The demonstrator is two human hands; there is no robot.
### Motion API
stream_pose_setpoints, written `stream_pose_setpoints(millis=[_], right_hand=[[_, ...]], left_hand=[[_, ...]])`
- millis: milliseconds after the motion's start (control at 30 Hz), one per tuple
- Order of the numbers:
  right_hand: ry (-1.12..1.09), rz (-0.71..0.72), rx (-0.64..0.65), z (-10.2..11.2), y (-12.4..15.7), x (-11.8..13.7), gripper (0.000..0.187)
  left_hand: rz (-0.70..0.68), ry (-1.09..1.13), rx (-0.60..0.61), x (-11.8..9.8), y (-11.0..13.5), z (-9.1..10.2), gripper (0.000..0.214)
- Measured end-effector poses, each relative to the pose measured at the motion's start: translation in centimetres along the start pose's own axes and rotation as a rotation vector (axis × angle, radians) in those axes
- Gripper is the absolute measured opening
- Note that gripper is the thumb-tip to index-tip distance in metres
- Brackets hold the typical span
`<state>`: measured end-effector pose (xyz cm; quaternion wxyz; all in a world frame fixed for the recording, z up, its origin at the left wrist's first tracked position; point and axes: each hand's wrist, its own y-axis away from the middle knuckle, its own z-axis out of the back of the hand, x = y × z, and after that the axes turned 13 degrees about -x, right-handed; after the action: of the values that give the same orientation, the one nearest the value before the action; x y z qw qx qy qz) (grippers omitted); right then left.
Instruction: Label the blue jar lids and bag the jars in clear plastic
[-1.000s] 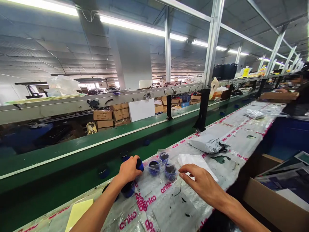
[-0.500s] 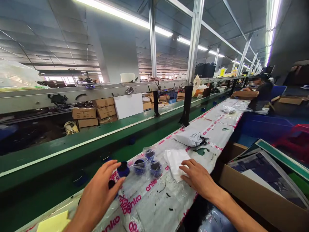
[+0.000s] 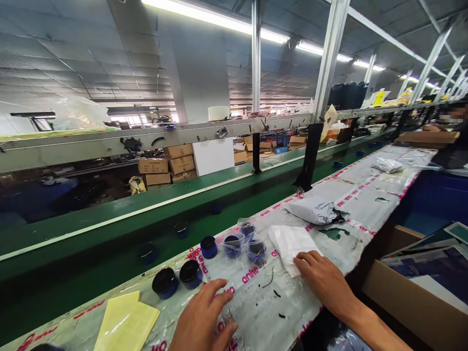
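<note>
**Left to right:**

- Green conveyor belt (image 3: 109,229), far left: 2 dark-lidded jars (image 3: 147,253) on it, blurred, details hard to make out.
- Yellow paper sheets (image 3: 126,319), lower left, on surface (image 3: 272,312) covered w/ pink-printed plastic film.
- 2 blue jars (image 3: 165,282) w/ black lids, side by side on surface.
- Left hand (image 3: 203,317): open, fingers apart, nothing held, just below the jars; cut off by bottom edge.
- 3rd blue jar (image 3: 208,246), black lid, beside the bagged group.
- 3 jars in clear plastic bags (image 3: 232,245), clustered; contents partly obscured by plastic.
- White folded sheet (image 3: 292,248), right of bagged jars.
- Right hand (image 3: 323,282): open, flat, not clamped, fingertips (image 3: 304,259) resting on white sheet's lower edge.
- Grey mailer bag (image 3: 314,212), beyond the sheet.
- Cardboard box (image 3: 405,287), lower right, holding printed sheets; cut off by frame.
- Co-worker (image 3: 451,156), upper right, partly cut off.
</note>
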<state>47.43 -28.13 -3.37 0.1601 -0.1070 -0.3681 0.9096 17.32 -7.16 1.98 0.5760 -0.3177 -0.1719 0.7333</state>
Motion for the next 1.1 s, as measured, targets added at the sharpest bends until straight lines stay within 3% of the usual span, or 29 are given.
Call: stream_pose_setpoints(millis=[67,200,433,633,767,900,1000,1100], right_hand=[[-0.077,-0.030,-0.027,-0.3,0.3,-0.1,0.026],[-0.259,-0.234,-0.036,-0.4,0.4,-0.3,0.023],[-0.368,-0.423,0.091,1.5,-0.8,-0.4,0.033],[-0.539,-0.595,0.230,2.8,-1.9,-1.1,0.039],[-0.594,-0.731,0.250,2.2,-2.3,-1.6,0.033],[-0.684,-0.820,0.255,1.5,-2.7,-1.7,0.031],[-0.785,-0.837,0.296,1.7,-3.1,-1.6,0.034],[-0.875,-0.840,0.336,2.5,-3.3,-1.7,0.038]], left_hand=[[0.004,0.015,0.025,-0.4,0.2,-0.1,0.038],[0.048,0.023,0.065,-0.8,0.6,0.0,0.041],[0.065,0.069,0.056,-0.5,0.7,-0.3,0.043],[-0.008,0.140,0.149,-0.4,-0.1,-1.7,0.048],[-0.021,0.160,0.214,-1.6,-1.5,-1.3,0.047],[0.012,0.179,0.273,-4.1,-3.5,-1.0,0.041],[-0.002,0.221,0.280,-6.7,-5.2,-3.0,0.045],[-0.050,0.276,0.260,-8.8,-7.1,-6.9,0.049]])
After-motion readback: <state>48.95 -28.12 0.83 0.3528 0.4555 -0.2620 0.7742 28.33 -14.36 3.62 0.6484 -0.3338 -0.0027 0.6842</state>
